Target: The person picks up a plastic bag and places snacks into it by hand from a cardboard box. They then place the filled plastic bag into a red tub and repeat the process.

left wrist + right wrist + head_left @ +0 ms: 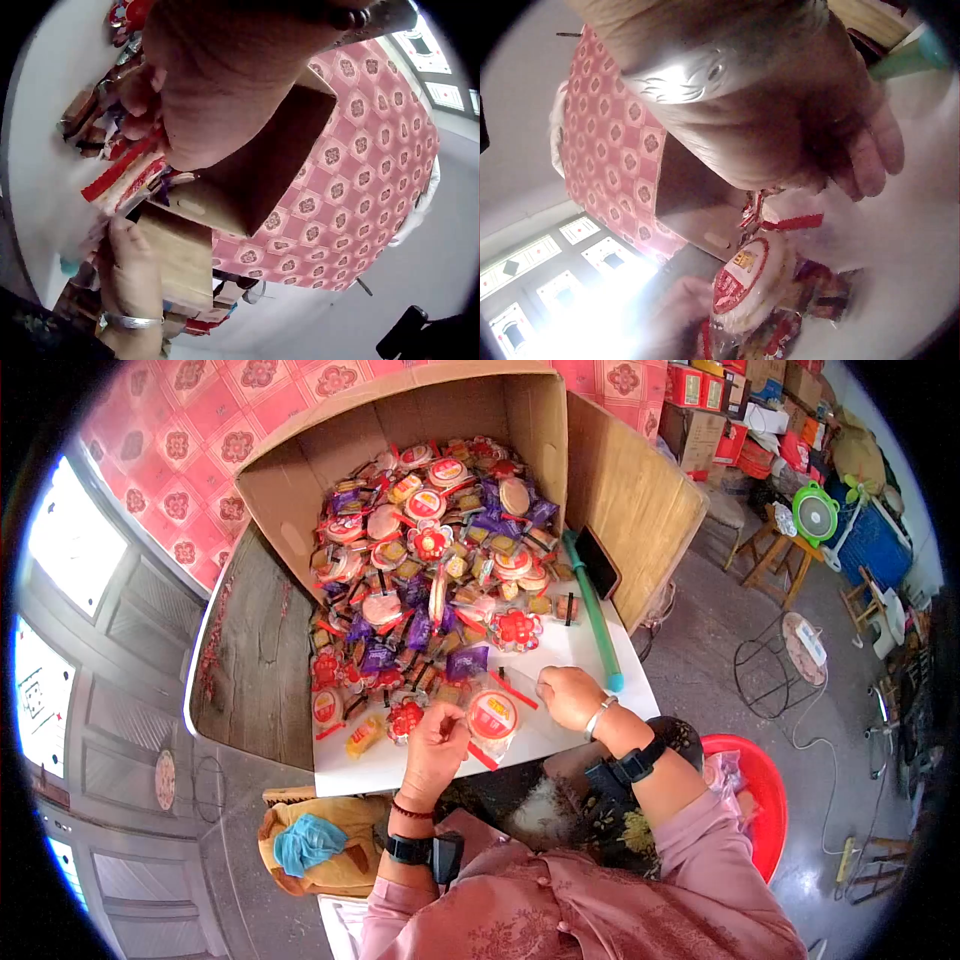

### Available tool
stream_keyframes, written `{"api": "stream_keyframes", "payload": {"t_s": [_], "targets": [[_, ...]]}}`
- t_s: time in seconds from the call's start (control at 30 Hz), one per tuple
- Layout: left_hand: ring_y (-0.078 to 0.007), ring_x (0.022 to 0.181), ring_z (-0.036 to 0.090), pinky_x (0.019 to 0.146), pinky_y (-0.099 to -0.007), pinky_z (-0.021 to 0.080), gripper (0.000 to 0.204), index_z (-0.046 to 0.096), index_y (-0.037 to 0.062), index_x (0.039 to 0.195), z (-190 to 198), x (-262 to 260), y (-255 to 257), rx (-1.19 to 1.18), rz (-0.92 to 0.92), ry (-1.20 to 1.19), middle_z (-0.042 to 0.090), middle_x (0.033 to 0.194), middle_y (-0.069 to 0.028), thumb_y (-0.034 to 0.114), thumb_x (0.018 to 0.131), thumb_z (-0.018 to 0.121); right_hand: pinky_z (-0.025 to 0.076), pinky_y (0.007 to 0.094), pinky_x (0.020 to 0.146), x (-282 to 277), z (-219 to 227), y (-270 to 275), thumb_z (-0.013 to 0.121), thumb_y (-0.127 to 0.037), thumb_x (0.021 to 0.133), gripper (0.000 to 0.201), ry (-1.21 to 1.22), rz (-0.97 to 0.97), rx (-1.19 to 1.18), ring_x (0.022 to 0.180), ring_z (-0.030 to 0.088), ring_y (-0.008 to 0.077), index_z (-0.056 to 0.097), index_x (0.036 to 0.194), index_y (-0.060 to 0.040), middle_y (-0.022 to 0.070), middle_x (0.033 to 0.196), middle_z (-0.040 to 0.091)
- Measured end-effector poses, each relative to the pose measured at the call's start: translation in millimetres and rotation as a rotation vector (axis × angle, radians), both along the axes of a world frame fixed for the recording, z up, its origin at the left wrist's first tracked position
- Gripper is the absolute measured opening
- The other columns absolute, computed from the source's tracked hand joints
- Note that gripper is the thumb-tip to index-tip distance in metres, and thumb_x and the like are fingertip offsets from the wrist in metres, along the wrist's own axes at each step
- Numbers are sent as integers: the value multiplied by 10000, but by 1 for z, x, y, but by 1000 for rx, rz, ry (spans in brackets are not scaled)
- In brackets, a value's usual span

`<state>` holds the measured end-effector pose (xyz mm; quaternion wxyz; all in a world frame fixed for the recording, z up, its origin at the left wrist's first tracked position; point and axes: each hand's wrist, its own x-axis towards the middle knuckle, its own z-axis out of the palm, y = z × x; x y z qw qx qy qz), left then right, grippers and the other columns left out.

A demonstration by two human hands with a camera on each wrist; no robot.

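Note:
A round snack in a clear wrapper (492,716), with a red-and-white label and red strips at two ends, is between the two hands at the table's front edge. My left hand (437,738) pinches its left side with curled fingers; in the right wrist view the labelled face (741,276) shows beside that hand. On the other side my right hand (572,698), wearing a silver bangle, pinches clear plastic film (799,204) near the upper red strip. Directly behind lies a purple packet (467,662). A yellow packet (365,735) lies left of the left hand.
A big open cardboard box (400,405) lies on its side, spilling many wrapped snacks onto the white table (545,650). A green tube (597,615) and a phone (598,563) are at the right. Beside the person stands a red basin (768,800).

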<state>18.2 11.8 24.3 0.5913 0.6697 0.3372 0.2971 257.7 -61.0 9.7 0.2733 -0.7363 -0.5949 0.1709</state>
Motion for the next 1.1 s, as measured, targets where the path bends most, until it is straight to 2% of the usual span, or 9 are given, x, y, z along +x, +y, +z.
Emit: {"api": "stream_keyframes", "payload": {"t_s": [0.1,0.27,0.6,0.67,0.77,0.9,0.97,1.03,1.1], "targets": [[-51,552,515,462,-203,394,28,542,50,940,-4,-2,1,13,-9,35,560,719,8,66,937,565,476,518,732,-3,0,1,532,-190,863,195,-24,14,-2,796,615,431,615,827,-18,244,789,635],[-81,639,550,583,-228,449,25,593,21,901,11,3,-9,406,-139,48,592,759,-2,39,894,608,481,521,714,-7,-6,3,534,-183,865,185,-56,43,47,772,620,431,612,839,-17,239,774,635],[-67,635,543,573,-239,451,30,587,36,867,-4,10,-9,445,20,222,567,705,-3,44,894,598,486,481,697,-15,-2,4,596,-141,856,116,10,8,81,787,620,411,583,876,-27,217,801,639],[-55,589,524,532,-229,440,27,573,45,887,-15,12,-8,239,-19,143,557,710,8,41,913,574,488,476,697,-18,0,3,601,-135,854,116,1,18,88,789,621,408,579,885,-26,215,804,641],[-47,566,514,497,-221,436,17,554,48,914,-32,21,-10,187,-9,38,552,729,9,38,927,553,494,456,704,-22,2,3,615,-122,849,123,15,76,95,803,618,410,580,913,-24,219,826,642],[-76,557,535,483,-229,456,25,536,44,920,-50,36,-18,-129,49,-80,570,755,-13,48,944,537,488,436,677,-27,2,5,608,-158,845,129,270,188,18,761,627,371,600,884,-35,182,810,652],[-90,569,556,490,-233,472,34,532,40,923,-58,41,-21,-123,45,-138,582,766,-25,50,953,520,487,420,670,-31,8,3,620,-167,844,138,352,231,-70,742,626,355,602,881,-35,175,803,650],[-104,597,584,507,-245,496,27,526,34,934,-71,46,-23,-215,82,-166,587,776,-36,46,955,512,486,332,669,-35,12,2,610,-96,878,86,327,272,-84,705,594,183,597,880,-11,94,756,636],[-98,653,586,545,-250,506,50,558,49,984,-82,51,-25,-271,106,-159,613,803,-28,38,942,534,486,333,674,-36,9,3,614,-98,874,89,333,290,-88,711,599,196,596,877,-11,106,766,637]]}}
